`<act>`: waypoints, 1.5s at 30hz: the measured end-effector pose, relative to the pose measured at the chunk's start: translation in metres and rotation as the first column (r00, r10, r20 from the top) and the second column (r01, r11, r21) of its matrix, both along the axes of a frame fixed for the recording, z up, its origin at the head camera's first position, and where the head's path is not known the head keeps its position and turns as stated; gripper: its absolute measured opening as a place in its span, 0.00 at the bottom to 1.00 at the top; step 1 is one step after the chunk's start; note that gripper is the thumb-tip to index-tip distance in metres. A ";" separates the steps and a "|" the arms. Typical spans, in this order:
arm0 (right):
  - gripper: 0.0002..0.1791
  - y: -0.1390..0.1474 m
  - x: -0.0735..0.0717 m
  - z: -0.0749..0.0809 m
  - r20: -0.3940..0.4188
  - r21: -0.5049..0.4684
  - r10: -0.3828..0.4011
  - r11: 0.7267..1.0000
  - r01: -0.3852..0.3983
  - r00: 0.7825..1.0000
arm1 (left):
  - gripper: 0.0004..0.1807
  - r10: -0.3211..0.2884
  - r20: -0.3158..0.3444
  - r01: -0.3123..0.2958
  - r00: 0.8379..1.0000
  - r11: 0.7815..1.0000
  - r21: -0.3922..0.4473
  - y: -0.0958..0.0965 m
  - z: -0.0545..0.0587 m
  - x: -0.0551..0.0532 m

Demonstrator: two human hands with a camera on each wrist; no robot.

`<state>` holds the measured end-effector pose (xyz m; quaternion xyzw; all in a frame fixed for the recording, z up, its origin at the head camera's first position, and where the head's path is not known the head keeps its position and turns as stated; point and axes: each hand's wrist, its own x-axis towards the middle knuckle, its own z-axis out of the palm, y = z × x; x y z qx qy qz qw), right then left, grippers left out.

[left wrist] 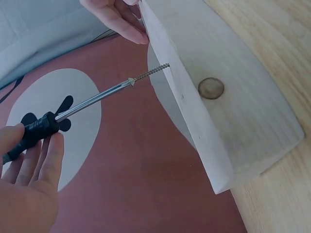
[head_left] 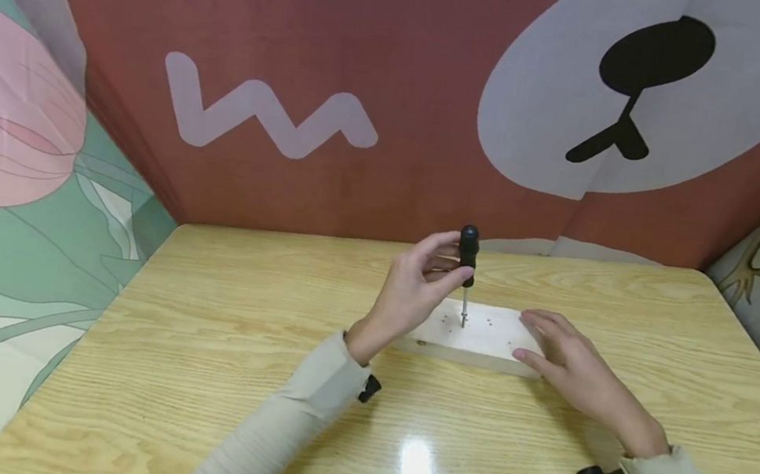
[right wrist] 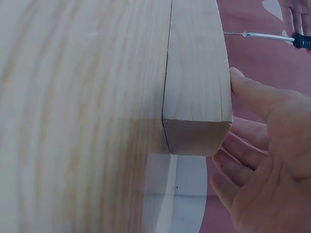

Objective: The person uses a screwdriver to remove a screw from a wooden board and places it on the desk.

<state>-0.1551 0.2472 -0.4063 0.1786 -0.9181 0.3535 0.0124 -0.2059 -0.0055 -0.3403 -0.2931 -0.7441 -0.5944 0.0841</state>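
Note:
In the head view my left hand holds the black handle of a screwdriver between thumb and fingers. The screwdriver stands upright, its metal shaft meeting the head of a screw. The screw's threaded part stands out above a pale wooden block, its tip at the top face. My right hand rests on the block's right end, thumb towards the near side and fingers towards the far side. From the right wrist view, thumb and fingers lie lightly bent against the top edge and end.
The block lies flat on a wood-grain table. Several small dark holes or marks dot its top, and a round knot shows on its side. Behind the table hangs a red-brown printed cloth; other printed cloths hang at both sides.

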 end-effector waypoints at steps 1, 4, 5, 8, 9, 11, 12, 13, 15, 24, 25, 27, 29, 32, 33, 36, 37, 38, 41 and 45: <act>0.33 0.000 0.000 0.000 0.003 0.001 0.000 1.000 0.000 1.000 | 0.23 0.002 0.000 -0.002 1.000 1.000 -0.001 0.000 0.000 0.000; 0.33 0.000 0.000 0.000 0.005 0.010 0.003 1.000 -0.003 1.000 | 0.22 0.008 0.006 -0.008 1.000 1.000 0.004 0.001 -0.001 0.000; 0.33 0.000 0.000 0.000 0.004 0.014 0.004 1.000 -0.004 1.000 | 0.21 0.008 0.007 -0.008 1.000 1.000 0.009 0.001 -0.001 0.000; 0.33 0.000 -0.001 0.000 -0.001 0.021 0.009 1.000 -0.009 1.000 | 0.20 0.002 0.010 -0.002 1.000 1.000 0.031 0.002 -0.002 0.000; 0.33 0.000 -0.001 0.000 -0.002 0.023 0.011 1.000 -0.011 1.000 | 0.19 -0.001 0.009 0.000 1.000 0.999 0.037 0.002 -0.002 0.000; 0.33 0.000 -0.001 0.000 -0.006 0.025 0.015 1.000 -0.014 1.000 | 0.19 -0.001 0.006 0.001 1.000 0.999 0.043 0.003 -0.002 -0.001; 0.33 0.000 -0.001 0.000 -0.008 0.026 0.016 1.000 -0.016 1.000 | 0.19 -0.002 0.005 0.002 1.000 0.999 0.045 0.003 -0.002 -0.001; 0.32 0.000 -0.001 0.000 -0.010 0.026 0.018 1.000 -0.018 1.000 | 0.19 -0.003 0.004 0.003 1.000 0.999 0.042 0.003 -0.002 -0.001; 0.32 0.000 -0.001 0.000 -0.012 0.029 0.019 0.999 -0.019 1.000 | 0.19 0.000 0.002 0.000 1.000 1.000 0.031 0.003 -0.002 0.000; 0.32 0.001 0.000 -0.001 -0.036 0.028 0.025 0.999 -0.024 0.999 | 0.20 0.017 0.002 -0.017 1.000 1.000 0.008 0.003 -0.002 0.001; 0.31 0.001 0.000 -0.001 -0.037 0.027 0.025 0.999 -0.024 0.999 | 0.20 0.017 0.003 -0.017 1.000 1.000 0.008 0.003 -0.002 0.001; 0.31 0.000 0.000 -0.002 -0.040 0.027 0.025 0.999 -0.023 0.999 | 0.19 0.012 0.003 -0.012 1.000 1.000 0.014 0.004 -0.003 0.002; 0.31 0.000 -0.001 -0.002 -0.044 0.030 0.023 0.999 -0.022 0.999 | 0.19 0.004 -0.002 -0.004 1.000 1.000 0.023 0.004 -0.003 0.002; 0.31 0.000 -0.001 -0.002 -0.058 0.038 0.022 0.999 -0.020 0.998 | 0.19 -0.004 -0.008 0.005 1.000 1.000 0.023 0.004 -0.003 0.001; 0.31 0.000 -0.001 -0.002 -0.061 0.039 0.024 0.999 -0.021 0.998 | 0.19 -0.005 -0.009 0.005 1.000 1.000 0.018 0.004 -0.003 0.002; 0.31 0.000 -0.001 -0.001 -0.053 0.049 0.018 0.999 -0.015 0.998 | 0.19 -0.006 -0.010 0.006 1.000 1.000 -0.001 0.003 -0.003 0.002; 0.31 0.000 -0.001 -0.001 -0.046 0.051 0.017 0.999 -0.015 0.999 | 0.19 -0.005 -0.012 0.005 1.000 1.000 -0.003 0.003 -0.002 0.002; 0.32 0.000 -0.001 0.000 -0.039 0.052 0.017 0.999 -0.015 0.999 | 0.19 -0.005 -0.014 0.005 1.000 1.000 -0.004 0.003 -0.002 0.002; 0.32 0.000 0.000 0.001 -0.028 0.061 0.012 0.998 -0.010 1.000 | 0.20 0.003 -0.018 -0.003 1.000 1.000 0.000 0.004 -0.002 0.002; 0.32 0.000 -0.001 0.000 -0.033 0.060 0.018 0.998 -0.016 0.999 | 0.19 0.021 -0.016 -0.021 1.000 1.000 0.007 0.004 -0.003 0.002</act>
